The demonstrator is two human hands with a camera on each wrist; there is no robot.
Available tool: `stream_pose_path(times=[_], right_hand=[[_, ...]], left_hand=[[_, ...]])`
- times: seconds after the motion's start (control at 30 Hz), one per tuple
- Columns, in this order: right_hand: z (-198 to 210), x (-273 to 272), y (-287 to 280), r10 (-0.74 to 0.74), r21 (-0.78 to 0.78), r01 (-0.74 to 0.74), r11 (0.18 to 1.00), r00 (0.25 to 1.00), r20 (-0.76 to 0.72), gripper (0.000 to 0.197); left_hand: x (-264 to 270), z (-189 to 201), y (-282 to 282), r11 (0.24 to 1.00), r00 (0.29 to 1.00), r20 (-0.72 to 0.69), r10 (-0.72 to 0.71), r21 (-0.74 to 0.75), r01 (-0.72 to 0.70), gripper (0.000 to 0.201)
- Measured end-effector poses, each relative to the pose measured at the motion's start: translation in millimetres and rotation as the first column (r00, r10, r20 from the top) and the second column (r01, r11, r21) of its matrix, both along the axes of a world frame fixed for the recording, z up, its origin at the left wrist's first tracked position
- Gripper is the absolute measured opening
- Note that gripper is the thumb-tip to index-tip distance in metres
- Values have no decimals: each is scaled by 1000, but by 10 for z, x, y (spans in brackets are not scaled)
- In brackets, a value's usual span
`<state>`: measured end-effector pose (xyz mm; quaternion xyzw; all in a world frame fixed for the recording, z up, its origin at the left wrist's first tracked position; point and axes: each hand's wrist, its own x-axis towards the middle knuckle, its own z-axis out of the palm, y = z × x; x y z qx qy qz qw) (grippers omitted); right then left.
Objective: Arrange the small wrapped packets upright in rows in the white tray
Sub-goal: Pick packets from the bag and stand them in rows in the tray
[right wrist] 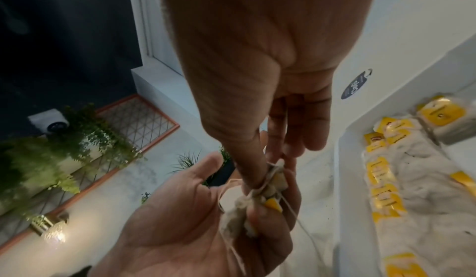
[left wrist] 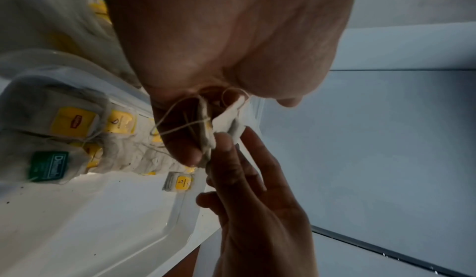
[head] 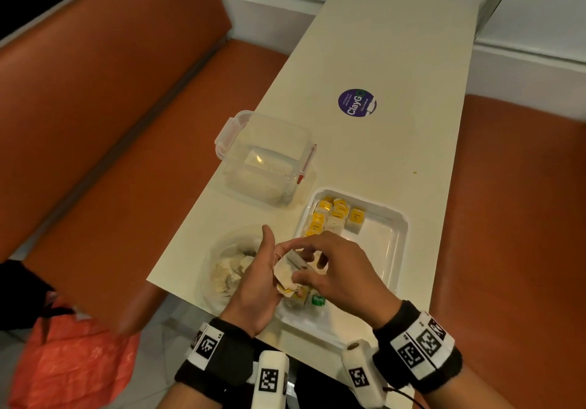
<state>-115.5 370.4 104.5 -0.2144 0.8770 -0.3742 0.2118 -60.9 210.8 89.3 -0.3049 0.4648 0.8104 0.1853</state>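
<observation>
The white tray [head: 391,240] lies on the table at the right. Several yellow-tagged packets [head: 333,216] stand in rows at its far left corner, also seen in the right wrist view [right wrist: 383,190]. More packets, one with a green tag [head: 318,299], lie at the tray's near left end, under my hands. My left hand [head: 263,270] holds a small bunch of packets [head: 287,273] with loose strings over the tray's near left edge. My right hand [head: 317,265] pinches one packet of that bunch [right wrist: 260,200] between thumb and forefinger. In the left wrist view the bunch [left wrist: 221,124] hangs between both hands.
A clear bag of loose packets [head: 226,270] sits left of the tray, at the table's near edge. A clear lidded box [head: 266,158] stands behind it. A purple sticker [head: 356,103] is farther back on the table [head: 380,43]. Orange benches flank the table.
</observation>
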Motion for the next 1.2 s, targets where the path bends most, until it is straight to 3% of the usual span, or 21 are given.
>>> stream_pose_path(times=[0.2,0.37,0.57,0.73,0.87,1.07,1.2], right_hand=[[78,19,-62,276,141,-252,957,943,-186,50],[79,74,-89,370,237,-319,918,903,-218,50],[67,143,-97,247,144,-220,965,946,-211,26],[33,178,-100,178,143,-151,978,964,-197,25],[14,209,-116,188,190,-151,970,963,-194,39],[6,232,-148,160,223,-110,969,961,-224,25],[44,188,-109,-9,140,31,990,988,-155,20]], left_hand=[[73,-28,22,984,994,1,-106,-145,105,90],[93,-15,7,998,999,27,-47,-51,48,92],[106,-36,3,995,998,39,-47,-90,50,93],[125,-63,30,991,996,57,-70,-112,76,93],[136,-47,49,991,996,52,-77,-109,82,90],[162,-50,47,990,995,34,-98,-100,101,89],[166,-66,4,992,994,14,-112,-55,113,86]])
